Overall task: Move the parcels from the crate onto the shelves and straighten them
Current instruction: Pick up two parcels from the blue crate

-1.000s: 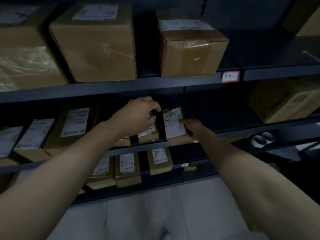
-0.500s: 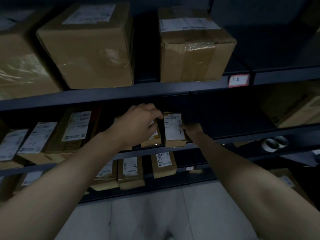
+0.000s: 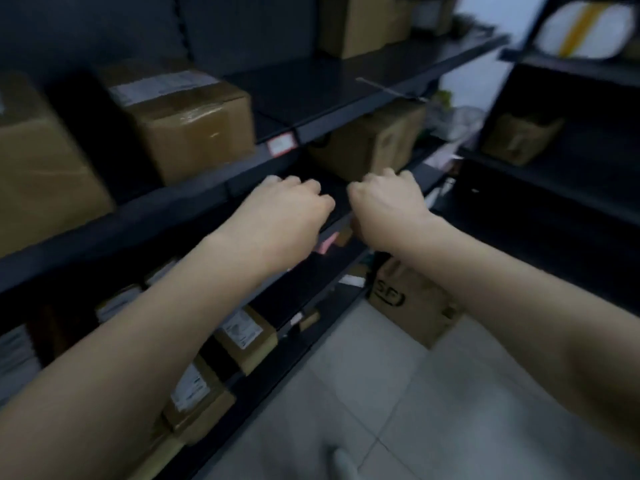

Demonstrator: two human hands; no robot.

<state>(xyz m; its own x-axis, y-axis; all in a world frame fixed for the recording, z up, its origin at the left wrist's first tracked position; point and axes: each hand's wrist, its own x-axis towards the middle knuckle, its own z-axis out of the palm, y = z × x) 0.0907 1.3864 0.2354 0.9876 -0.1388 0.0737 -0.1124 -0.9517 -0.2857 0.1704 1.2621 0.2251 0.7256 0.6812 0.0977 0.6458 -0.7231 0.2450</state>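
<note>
Left grip [image 3: 287,216]: fingers curled under, knuckles up, back to camera; palm side hidden, so cannot tell whether anything is held. Poised before the dark gap under the upper board of the shelves [image 3: 156,211], just beside the right grip, not touching it.

Far left, upper board: large brown box [image 3: 38,168], cut off by the frame edge, blurred.
Next right, same board: taped box [image 3: 187,126], pale label on top, print unreadable.
Lower boards, under the left forearm: labelled parcels [image 3: 244,336], several in a row, brown with white labels; the nearer ones partly covered by the arm, those at far left smeared to pale streaks.
Board edge: white shelf tag [image 3: 281,145], writing illegible.
Between the wrists, lower down: pink tag [image 3: 325,242] and a brown scrap beside it, too blurred to identify.

Right grip [image 3: 388,206]: fingers curled away from camera, tips out of sight; cannot tell whether anything is held.

Behind the right grip: carton [image 3: 370,143] on the middle board, front in shadow.
On the tiled floor [image 3: 415,393]: printed box [image 3: 408,303], its top hidden by the right forearm.
Neighbouring rack, right: small box [image 3: 519,136]; above it, white bundle [image 3: 585,26] with a yellow stripe, clipped by the frame top.
</note>
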